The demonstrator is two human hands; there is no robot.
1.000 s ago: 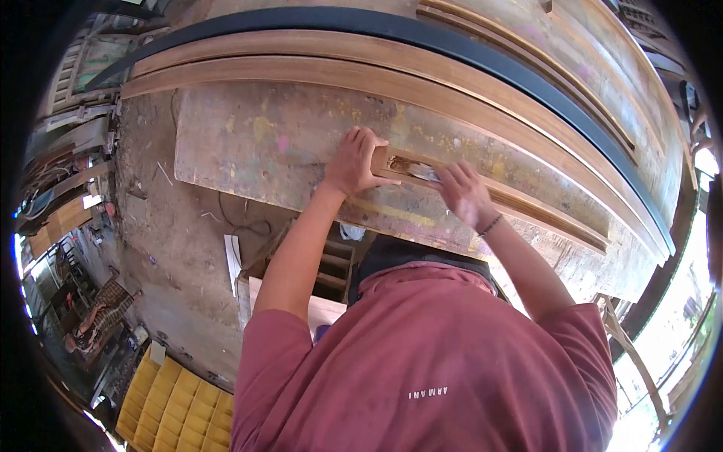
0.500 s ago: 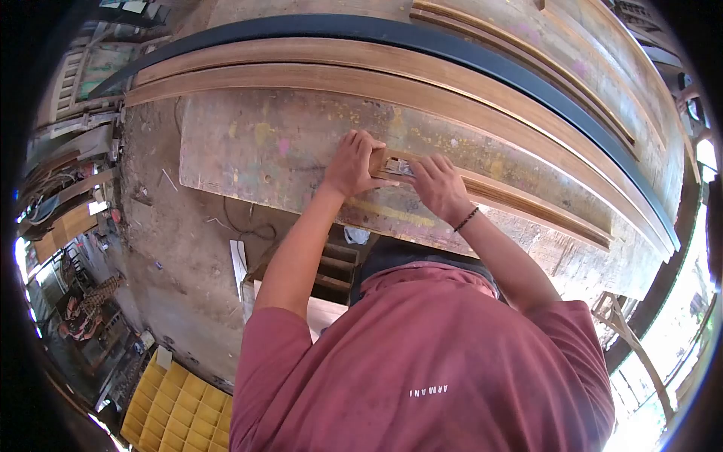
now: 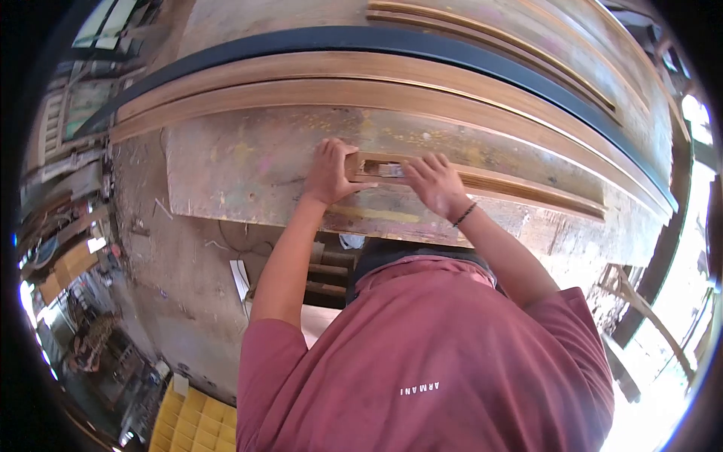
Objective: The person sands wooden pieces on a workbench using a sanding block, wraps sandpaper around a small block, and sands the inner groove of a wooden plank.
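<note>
A grooved wooden strip (image 3: 527, 194) lies along the near side of the workbench (image 3: 248, 162). My left hand (image 3: 329, 172) grips its left end, with the thumb on the near side and the fingers on the far side. My right hand (image 3: 435, 184) is bent over the strip just right of that end, fingers closed on a small, pale, flat, brush-like tool (image 3: 391, 170). The tool's tip points left, into the recess near the strip's end. Its handle is hidden under my fingers.
Beyond my hands, two long wooden boards (image 3: 301, 92) and a long dark blue-black strip (image 3: 339, 36) run across the bench. More thin wooden strips (image 3: 497, 47) lie farther back. A yellow gridded crate (image 3: 197, 422) stands on the floor at lower left.
The whole view has shifted slightly. My right hand and the pale tool sit a little farther from my left hand along the strip, which my left hand still grips.
</note>
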